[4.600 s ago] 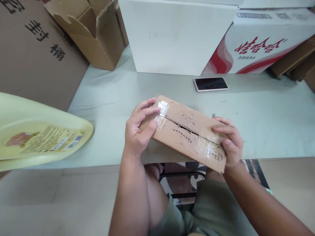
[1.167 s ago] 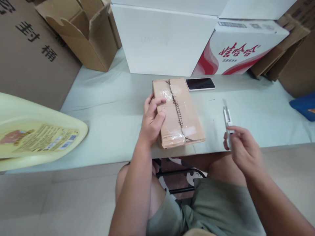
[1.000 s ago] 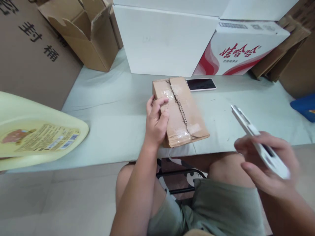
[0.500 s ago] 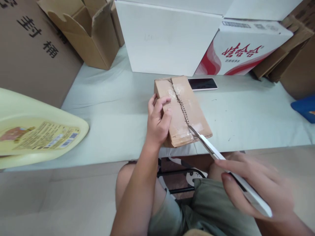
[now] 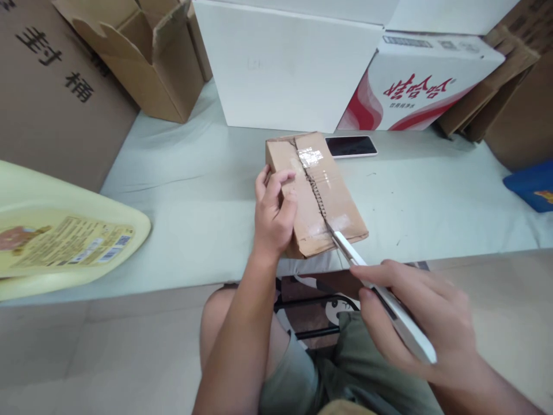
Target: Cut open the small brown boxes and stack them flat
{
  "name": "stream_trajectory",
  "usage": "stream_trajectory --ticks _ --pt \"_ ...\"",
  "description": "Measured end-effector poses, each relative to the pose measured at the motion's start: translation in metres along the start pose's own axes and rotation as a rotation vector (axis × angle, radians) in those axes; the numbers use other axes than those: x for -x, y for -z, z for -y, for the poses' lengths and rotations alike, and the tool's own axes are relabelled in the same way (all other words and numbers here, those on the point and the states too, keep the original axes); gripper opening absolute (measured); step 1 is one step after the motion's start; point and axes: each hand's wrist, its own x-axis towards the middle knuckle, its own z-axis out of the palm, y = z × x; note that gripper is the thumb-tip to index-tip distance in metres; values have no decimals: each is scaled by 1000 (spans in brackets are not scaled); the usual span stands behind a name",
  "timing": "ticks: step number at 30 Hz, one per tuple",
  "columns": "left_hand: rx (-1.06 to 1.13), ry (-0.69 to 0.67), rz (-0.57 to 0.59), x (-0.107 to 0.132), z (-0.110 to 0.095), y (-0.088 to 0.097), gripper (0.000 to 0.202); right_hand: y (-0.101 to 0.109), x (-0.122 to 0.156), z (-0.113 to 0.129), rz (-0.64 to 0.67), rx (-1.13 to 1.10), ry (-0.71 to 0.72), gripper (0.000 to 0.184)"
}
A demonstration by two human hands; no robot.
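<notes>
A small brown cardboard box [image 5: 330, 190] lies on the pale green table [image 5: 194, 196], its top seam torn and patched with clear tape. My left hand [image 5: 274, 213] grips the box's left side, fingers curled over the top edge. My right hand [image 5: 415, 317] is closed round a white utility knife [image 5: 380, 291]. The knife's tip touches the near end of the seam.
A phone [image 5: 351, 146] lies face up just behind the box. White cartons [image 5: 294, 63] and a red-and-white carton [image 5: 415, 86] stand at the back, an open brown box [image 5: 142, 57] at back left. A yellow jug [image 5: 64, 236] lies at left, a blue item [image 5: 529, 187] at right.
Earlier both hands held the box; it was then set down lengthwise. My right hand picked up the knife, swung it round, and brought its tip to the near end of the seam.
</notes>
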Motion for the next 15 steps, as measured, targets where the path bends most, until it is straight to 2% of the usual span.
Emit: stream_trajectory --ticks 7,11,15 --pt "-13 -15 13 -1 1 0 26 2 1 -3 -7 -33 -9 19" --pt "10 -4 11 -1 0 -1 25 5 5 -6 -21 -65 -12 24" --pt "16 3 -20 -1 -1 -1 25 4 4 -10 -30 -90 -17 23"
